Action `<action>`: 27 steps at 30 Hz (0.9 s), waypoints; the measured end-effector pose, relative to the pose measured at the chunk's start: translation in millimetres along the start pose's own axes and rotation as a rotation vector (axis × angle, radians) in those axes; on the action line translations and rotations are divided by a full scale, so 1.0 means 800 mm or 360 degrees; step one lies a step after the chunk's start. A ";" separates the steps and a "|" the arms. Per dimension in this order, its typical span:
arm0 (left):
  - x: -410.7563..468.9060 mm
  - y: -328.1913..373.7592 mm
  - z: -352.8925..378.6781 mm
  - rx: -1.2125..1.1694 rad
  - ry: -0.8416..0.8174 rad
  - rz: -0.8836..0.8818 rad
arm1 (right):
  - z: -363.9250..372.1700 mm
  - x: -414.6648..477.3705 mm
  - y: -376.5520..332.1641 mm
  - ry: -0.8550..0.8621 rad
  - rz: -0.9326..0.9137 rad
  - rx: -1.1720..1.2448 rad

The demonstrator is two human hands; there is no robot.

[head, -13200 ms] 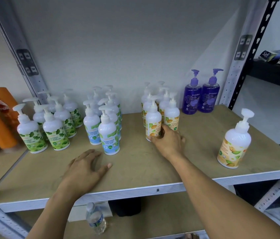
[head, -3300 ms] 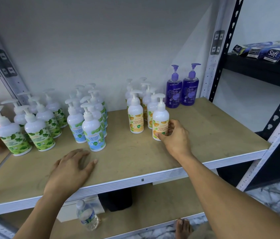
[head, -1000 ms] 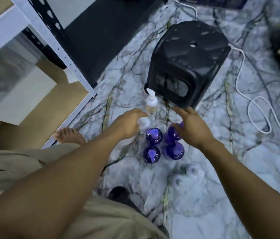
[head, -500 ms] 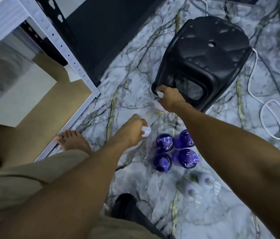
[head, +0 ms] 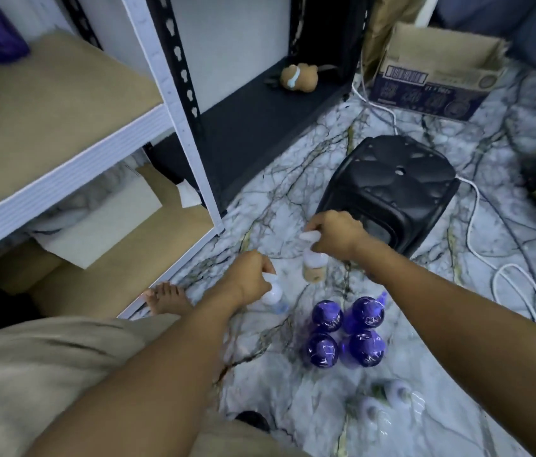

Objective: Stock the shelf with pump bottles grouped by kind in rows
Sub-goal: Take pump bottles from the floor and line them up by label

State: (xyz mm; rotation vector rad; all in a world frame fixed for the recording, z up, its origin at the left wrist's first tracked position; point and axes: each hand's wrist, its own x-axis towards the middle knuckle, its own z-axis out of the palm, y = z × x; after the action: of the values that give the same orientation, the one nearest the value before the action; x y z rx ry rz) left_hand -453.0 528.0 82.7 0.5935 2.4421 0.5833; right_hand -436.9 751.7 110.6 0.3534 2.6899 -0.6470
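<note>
Shelving [head: 62, 120] fills the left, its pale front edge and upright post ending just beside the marble floor [head: 293, 179], which lies open between post and stool [head: 392, 189]. One black stool stands right of centre, a white cable [head: 507, 265] looping past it; one cardboard box [head: 431, 70] sits beyond. Four purple bottles [head: 345, 331] stand in a tight square on the floor, near both hands. Left hand [head: 250, 278] curls round the pump of one blue-labelled bottle [head: 275, 298]; right hand [head: 336, 232] grips the pump of one orange-labelled bottle [head: 314, 265], just beside the stool. Blurred pale bottles [head: 388, 400] sit lower right; their count is unclear.
</note>
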 end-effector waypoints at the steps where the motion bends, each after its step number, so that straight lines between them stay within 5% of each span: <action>1: -0.011 0.001 -0.016 -0.0008 0.0035 0.0012 | -0.015 -0.011 -0.014 0.0010 -0.0073 -0.0015; 13: -0.231 -0.014 -0.244 -0.0060 0.0864 0.0174 | -0.163 -0.120 -0.244 0.0518 -0.0863 0.0265; 27: -0.436 -0.102 -0.399 0.0049 0.1492 -0.0196 | -0.169 -0.113 -0.555 0.0476 -0.1289 0.0392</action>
State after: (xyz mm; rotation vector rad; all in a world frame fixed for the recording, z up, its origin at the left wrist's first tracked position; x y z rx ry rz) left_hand -406.3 192.9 422.6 0.1709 3.3222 0.9195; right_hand -532.6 418.0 431.7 -0.6823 2.9966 -1.2272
